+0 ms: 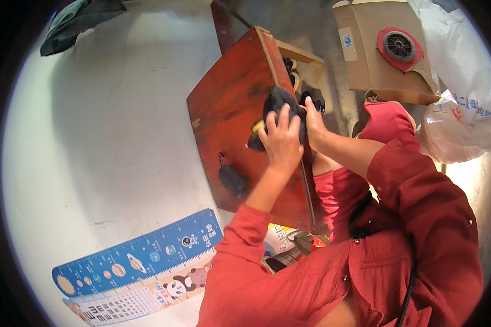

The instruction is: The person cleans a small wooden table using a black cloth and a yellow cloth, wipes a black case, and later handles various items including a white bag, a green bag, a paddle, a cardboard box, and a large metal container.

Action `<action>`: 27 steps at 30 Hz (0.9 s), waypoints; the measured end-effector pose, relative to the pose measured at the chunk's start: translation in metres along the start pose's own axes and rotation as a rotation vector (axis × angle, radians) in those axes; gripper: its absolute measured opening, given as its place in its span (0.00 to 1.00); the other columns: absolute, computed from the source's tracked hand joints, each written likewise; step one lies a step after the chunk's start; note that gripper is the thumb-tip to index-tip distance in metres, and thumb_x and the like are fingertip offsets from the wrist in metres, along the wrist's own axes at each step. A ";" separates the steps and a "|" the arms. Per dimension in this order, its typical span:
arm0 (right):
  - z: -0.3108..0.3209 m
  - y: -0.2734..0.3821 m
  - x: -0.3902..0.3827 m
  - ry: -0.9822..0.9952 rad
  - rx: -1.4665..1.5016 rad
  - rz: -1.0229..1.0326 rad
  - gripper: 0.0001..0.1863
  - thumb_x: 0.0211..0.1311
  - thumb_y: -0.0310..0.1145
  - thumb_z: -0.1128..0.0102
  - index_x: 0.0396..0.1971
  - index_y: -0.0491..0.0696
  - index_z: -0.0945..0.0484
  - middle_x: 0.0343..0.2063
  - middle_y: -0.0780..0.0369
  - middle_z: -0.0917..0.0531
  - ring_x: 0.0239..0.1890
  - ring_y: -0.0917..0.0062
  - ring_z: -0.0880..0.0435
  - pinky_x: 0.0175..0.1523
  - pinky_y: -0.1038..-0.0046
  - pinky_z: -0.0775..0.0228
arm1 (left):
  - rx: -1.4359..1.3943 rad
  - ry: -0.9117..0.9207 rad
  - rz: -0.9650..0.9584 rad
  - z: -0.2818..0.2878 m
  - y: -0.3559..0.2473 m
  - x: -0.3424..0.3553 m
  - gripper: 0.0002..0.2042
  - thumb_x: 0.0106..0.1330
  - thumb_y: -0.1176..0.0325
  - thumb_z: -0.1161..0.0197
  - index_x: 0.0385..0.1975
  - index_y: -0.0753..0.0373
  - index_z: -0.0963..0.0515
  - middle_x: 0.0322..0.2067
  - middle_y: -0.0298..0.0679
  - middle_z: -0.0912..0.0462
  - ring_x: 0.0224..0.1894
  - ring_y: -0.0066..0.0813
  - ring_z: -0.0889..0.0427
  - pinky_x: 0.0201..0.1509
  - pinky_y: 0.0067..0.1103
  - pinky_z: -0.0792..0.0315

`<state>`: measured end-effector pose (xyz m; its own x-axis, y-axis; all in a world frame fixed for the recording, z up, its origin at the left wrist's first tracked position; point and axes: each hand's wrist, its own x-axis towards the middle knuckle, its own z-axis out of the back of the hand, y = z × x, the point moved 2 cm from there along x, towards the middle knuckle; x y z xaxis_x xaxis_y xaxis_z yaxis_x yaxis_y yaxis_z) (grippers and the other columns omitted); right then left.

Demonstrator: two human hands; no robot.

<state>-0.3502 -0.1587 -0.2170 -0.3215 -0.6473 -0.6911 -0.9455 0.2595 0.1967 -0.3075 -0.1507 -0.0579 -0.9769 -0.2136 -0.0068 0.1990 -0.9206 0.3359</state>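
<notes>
A dark, soft-looking black item [279, 100] with a small yellow patch on its left side is at the right part of the red-orange wooden cabinet [223, 103] top. Its exact kind is blurred. My left hand [282, 136] lies over it from the near side, fingers spread across its surface. At the cabinet's right edge, my right hand [315, 126] is against the same item, thumb raised and fingers mostly hidden behind it. A black pouch-like object [233, 181] with a small loop rests on the cabinet, left of my left forearm.
Black items with tan edges [294, 80] show inside the cabinet's open side. Right of it are a cardboard box [360, 71] with a red-rimmed wheel [399, 46] and a white plastic bag [458, 131]. Illustrated charts [142, 259] lie lower left; dark cloth [79, 24] is upper left.
</notes>
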 end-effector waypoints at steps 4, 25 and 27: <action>0.004 -0.003 0.000 -0.110 -0.097 0.025 0.44 0.64 0.70 0.56 0.51 0.39 0.20 0.50 0.53 0.18 0.54 0.66 0.23 0.62 0.70 0.39 | 0.290 -0.086 -0.161 -0.030 0.018 0.109 0.07 0.54 0.65 0.37 0.29 0.58 0.15 0.46 0.36 0.22 0.57 0.42 0.32 0.57 0.44 0.39; -0.008 0.034 -0.036 0.100 -0.033 -0.102 0.49 0.54 0.81 0.60 0.47 0.46 0.21 0.40 0.58 0.16 0.41 0.68 0.18 0.47 0.66 0.28 | 0.037 0.220 -0.188 0.022 -0.029 -0.050 0.05 0.45 0.69 0.36 0.23 0.57 0.16 0.36 0.33 0.24 0.53 0.39 0.30 0.53 0.42 0.35; 0.000 0.043 -0.035 0.085 -0.370 0.045 0.50 0.54 0.80 0.61 0.52 0.45 0.23 0.47 0.60 0.17 0.48 0.71 0.21 0.57 0.68 0.37 | -0.009 0.189 -0.116 0.028 -0.062 -0.110 0.08 0.51 0.67 0.38 0.27 0.60 0.15 0.43 0.36 0.23 0.58 0.43 0.32 0.57 0.46 0.37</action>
<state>-0.3799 -0.1249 -0.1848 -0.3515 -0.7024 -0.6189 -0.8801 0.0226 0.4742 -0.2141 -0.0607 -0.0517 -0.9614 -0.1627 -0.2219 0.0876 -0.9454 0.3138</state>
